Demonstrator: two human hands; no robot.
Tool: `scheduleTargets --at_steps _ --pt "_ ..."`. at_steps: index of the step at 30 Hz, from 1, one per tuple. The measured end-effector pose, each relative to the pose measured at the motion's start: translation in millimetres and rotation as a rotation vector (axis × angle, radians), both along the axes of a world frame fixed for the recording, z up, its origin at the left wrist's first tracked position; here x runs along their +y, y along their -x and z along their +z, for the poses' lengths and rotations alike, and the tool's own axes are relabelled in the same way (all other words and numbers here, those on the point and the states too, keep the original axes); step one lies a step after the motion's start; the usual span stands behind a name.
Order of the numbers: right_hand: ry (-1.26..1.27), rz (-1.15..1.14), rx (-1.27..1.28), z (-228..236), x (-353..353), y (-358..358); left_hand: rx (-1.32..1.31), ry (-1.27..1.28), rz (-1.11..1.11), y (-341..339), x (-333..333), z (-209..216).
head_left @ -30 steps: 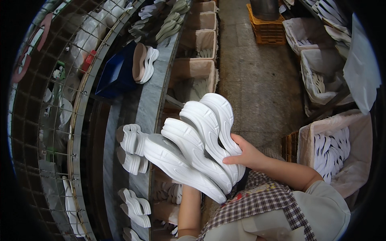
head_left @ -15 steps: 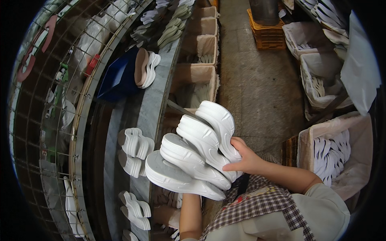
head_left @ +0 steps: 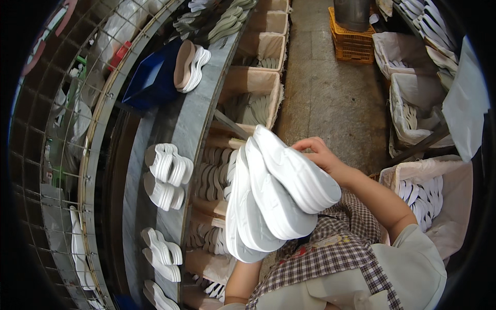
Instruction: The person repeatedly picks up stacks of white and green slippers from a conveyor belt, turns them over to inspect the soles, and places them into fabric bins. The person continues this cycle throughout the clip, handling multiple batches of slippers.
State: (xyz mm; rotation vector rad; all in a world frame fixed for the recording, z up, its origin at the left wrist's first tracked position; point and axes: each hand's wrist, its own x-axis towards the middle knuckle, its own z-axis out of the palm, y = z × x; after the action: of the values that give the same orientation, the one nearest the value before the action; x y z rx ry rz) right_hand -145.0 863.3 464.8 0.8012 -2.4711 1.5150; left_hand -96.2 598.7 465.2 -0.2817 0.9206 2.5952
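Several white shoe soles (head_left: 281,196) with grey upper faces are fanned out in front of my body, heel ends toward me. My left hand lies hidden beneath them; only its forearm (head_left: 243,281) shows, and the stack rests on that hand. At the far right edge of the uppermost sole is my right hand (head_left: 323,157), fingers bent and closed against the sole's side. Part of its grip is hidden behind the sole.
On the left, a grey shelf (head_left: 181,132) bears small groups of white soles (head_left: 168,168) and a blue bin (head_left: 155,75). Below it stand lined crates (head_left: 253,77) of soles. Across the aisle are more lined baskets (head_left: 439,191) and stacked orange crates (head_left: 351,44). Wire mesh (head_left: 77,155) borders the left.
The soles have turned, so their heel ends point toward me and their toe ends away. My right hand has shifted up and right, from the toe ends to the upper sole's side.
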Motion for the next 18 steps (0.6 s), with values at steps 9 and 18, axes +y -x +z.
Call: scheduleTargets --at_steps 9,18 --pt "0.938 0.118 -0.998 -9 -13 -25 -0.015 0.005 0.023 15 -15 11" --pt "0.991 0.262 -0.767 -28 -23 -38 0.015 -0.014 0.001 41 -9 10"
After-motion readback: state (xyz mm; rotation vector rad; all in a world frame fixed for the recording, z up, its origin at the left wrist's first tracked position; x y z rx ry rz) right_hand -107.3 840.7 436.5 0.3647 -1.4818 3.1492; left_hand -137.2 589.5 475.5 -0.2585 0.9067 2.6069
